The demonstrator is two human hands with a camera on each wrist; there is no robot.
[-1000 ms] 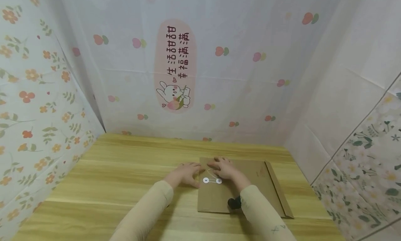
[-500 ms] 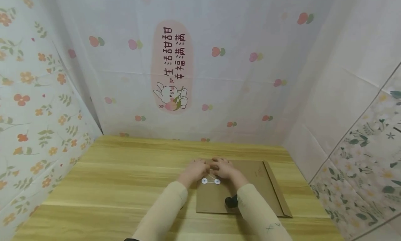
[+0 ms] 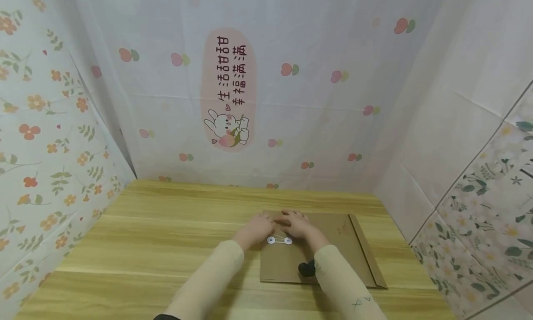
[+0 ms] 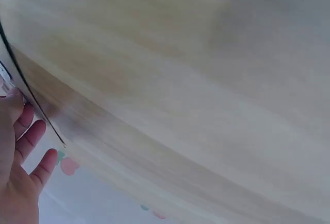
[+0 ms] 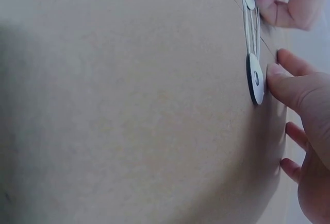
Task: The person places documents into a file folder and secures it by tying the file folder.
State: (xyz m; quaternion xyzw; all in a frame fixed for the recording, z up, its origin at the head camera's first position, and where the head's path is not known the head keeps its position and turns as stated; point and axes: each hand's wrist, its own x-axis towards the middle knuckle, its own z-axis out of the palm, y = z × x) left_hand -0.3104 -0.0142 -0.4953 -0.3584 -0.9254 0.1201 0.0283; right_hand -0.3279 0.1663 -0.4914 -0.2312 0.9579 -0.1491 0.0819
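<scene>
A brown paper document envelope (image 3: 349,248) lies flat on the table, its two white button discs (image 5: 256,80) linked by a pale string (image 5: 251,31) wound between them. My left hand (image 3: 256,228) is over the envelope's left end. Its thumb and index finger pinch close together beside the upper disc in the right wrist view, apparently on the string's end, which the fingers hide. The other fingers spread loosely in the left wrist view. My right hand (image 3: 297,225) rests on the envelope with fingers spread, the thumb (image 5: 278,77) beside the lower disc.
The wood-grain table (image 3: 166,232) extends to the left of the envelope. Behind it hangs a white printed curtain (image 3: 325,47), with floral cloths at both sides. A black rounded object (image 3: 307,268) sits at my right wrist, above the envelope.
My left hand has moved right, from the envelope's left edge to beside my right hand. The loose string loop seen earlier is no longer visible. The right hand stays nearly in place.
</scene>
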